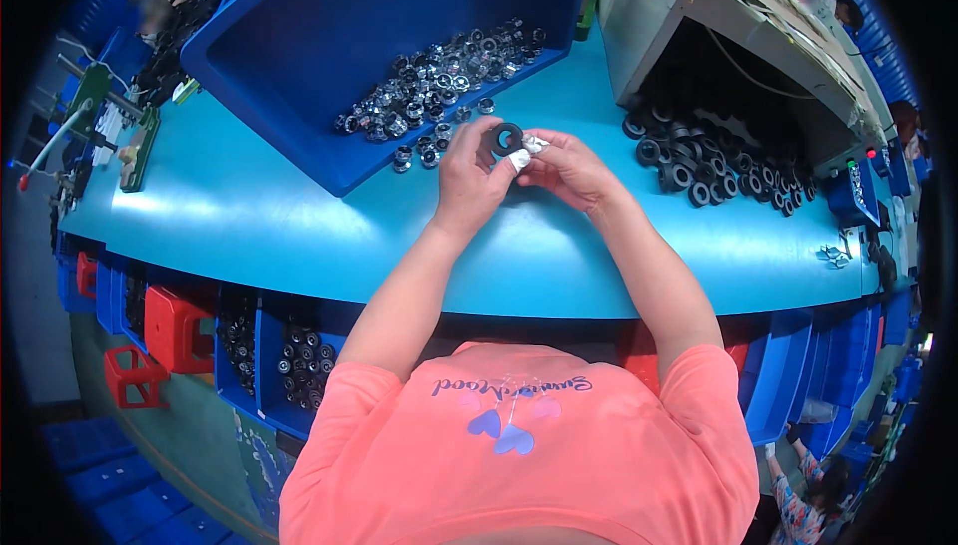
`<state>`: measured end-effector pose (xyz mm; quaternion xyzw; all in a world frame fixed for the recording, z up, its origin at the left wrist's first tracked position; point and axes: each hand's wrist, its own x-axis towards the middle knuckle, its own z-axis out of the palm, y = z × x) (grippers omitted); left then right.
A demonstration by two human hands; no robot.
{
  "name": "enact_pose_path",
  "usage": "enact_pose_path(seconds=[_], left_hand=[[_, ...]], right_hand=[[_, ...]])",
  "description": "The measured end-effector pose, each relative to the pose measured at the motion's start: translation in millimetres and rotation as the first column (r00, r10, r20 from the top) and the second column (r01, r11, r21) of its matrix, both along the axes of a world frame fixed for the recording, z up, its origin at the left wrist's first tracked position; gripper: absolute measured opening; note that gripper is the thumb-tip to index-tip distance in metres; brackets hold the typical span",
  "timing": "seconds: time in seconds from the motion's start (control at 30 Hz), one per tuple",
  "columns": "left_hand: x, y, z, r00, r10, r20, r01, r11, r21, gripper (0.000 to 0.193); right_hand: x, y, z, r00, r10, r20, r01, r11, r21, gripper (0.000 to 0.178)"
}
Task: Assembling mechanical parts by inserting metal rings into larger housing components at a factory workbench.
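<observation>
- My left hand (469, 178) is pinching a round black rubber ring (506, 138), up over the blue-green table (249, 216).
- My right hand (571, 168) is pinching a small shiny metal piece (532, 146) against it.
- I think I am fitting them together; next comes a straight, gentle push.
- More shiny metal pieces are lying in the big blue bin (299, 36) nearby.

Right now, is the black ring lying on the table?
No, the black ring is held above the table by the left hand and right hand.

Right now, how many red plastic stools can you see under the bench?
2. One red stool sits under the bench edge at the left; a second red stool stands lower left of it on the floor. Others may be hidden under the bench.
</observation>
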<state>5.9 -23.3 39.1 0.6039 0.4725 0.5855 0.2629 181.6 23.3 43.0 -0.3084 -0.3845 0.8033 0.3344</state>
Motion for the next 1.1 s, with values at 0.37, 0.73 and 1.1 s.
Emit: enact_pose_path(seconds=[0.37, 0.73, 1.1], left_hand=[[6, 12, -19, 0.805, -0.248, 0.538, 0.380, 0.913, -0.147, 0.026], [-2, 24, -43, 0.547, -0.266, 0.794, 0.617, 0.769, -0.168, 0.025], [-18, 31, -57, 0.279, -0.278, 0.919, 0.740, 0.672, -0.022, 0.030]], right_hand=[[-2, 10, -22, 0.998, -0.062, 0.002, 0.061, 0.996, 0.061, 0.018], [-10, 0, -18, 0.843, -0.418, 0.339, 0.156, 0.793, 0.590, 0.017], [-19, -12, -13, 0.854, -0.507, 0.112, 0.366, 0.741, 0.563, 0.024]])
